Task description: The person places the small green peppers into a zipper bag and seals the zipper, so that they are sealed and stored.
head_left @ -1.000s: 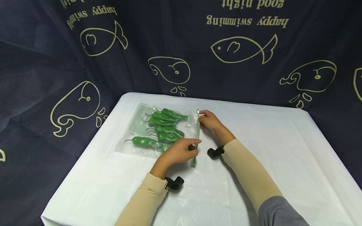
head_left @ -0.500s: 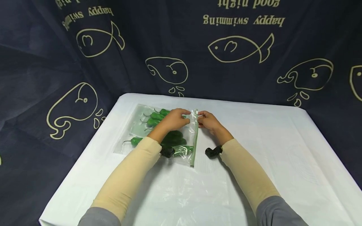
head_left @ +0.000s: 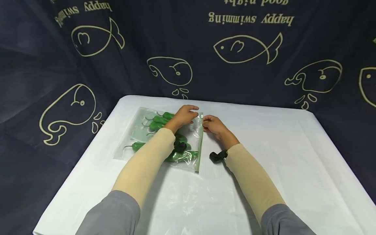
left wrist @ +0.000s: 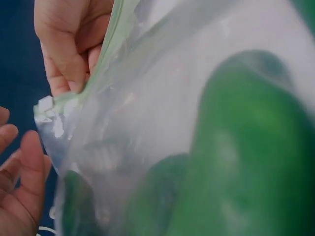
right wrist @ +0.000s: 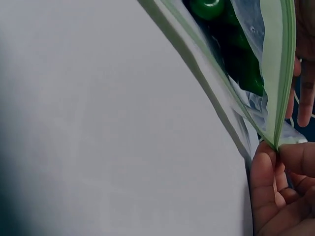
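Note:
A clear zip bag (head_left: 132, 133) with a green seal strip along its right side lies on the table. Several green peppers (head_left: 155, 126) with thin stems rest inside it. My right hand (head_left: 215, 126) pinches the far end of the seal strip between thumb and fingers. In the right wrist view the strip's two sides part from these fingertips (right wrist: 266, 157), so the bag's mouth gapes. A small white slider (left wrist: 45, 104) sits at that corner. My left hand (head_left: 185, 116) hovers over the bag's far edge, fingers loosely bent, beside the corner and holding nothing.
The white-covered table (head_left: 279, 147) extends to the right and front. Behind and to the left hangs a dark blue curtain (head_left: 249, 81) with fish and whale drawings. Black wrist cameras (head_left: 216, 156) are worn on both arms; the left forearm crosses over part of the bag.
My left hand has moved from the near part of the seal strip to the far corner, crossing over the peppers. My right hand has stayed at the strip's far end.

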`<state>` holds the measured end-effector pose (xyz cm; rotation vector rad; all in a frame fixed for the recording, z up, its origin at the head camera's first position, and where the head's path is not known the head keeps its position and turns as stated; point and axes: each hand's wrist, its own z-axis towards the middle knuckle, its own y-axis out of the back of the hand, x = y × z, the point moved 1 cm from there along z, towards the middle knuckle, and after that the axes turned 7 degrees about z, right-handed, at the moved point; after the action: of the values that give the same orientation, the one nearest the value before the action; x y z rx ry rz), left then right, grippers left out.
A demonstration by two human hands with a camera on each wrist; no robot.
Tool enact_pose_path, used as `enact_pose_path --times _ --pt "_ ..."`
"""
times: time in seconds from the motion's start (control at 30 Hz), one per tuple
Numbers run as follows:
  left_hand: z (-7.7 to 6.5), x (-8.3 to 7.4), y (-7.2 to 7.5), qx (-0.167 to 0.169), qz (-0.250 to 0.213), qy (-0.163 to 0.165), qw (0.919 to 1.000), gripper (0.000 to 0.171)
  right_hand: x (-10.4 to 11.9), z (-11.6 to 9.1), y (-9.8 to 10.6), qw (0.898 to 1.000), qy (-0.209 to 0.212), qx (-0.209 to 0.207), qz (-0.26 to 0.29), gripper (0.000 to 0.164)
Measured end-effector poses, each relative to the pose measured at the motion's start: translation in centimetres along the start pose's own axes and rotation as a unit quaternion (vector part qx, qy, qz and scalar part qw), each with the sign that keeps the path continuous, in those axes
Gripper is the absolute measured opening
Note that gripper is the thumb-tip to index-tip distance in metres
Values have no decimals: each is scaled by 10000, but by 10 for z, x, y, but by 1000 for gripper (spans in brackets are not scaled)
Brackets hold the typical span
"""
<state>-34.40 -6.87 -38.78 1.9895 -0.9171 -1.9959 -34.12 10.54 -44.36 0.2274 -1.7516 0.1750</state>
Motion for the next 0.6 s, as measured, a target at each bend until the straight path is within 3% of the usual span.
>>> enact_pose_path --times 0.3,0.6 --pt "10 24 -12 -34 -1165 277 9928 42 -2 1 3 9997 131 221 -13 15" --pt "11 35 -18 -199 -1196 286 9922 31 -1 -4 0 9994 149 223 -239 16"
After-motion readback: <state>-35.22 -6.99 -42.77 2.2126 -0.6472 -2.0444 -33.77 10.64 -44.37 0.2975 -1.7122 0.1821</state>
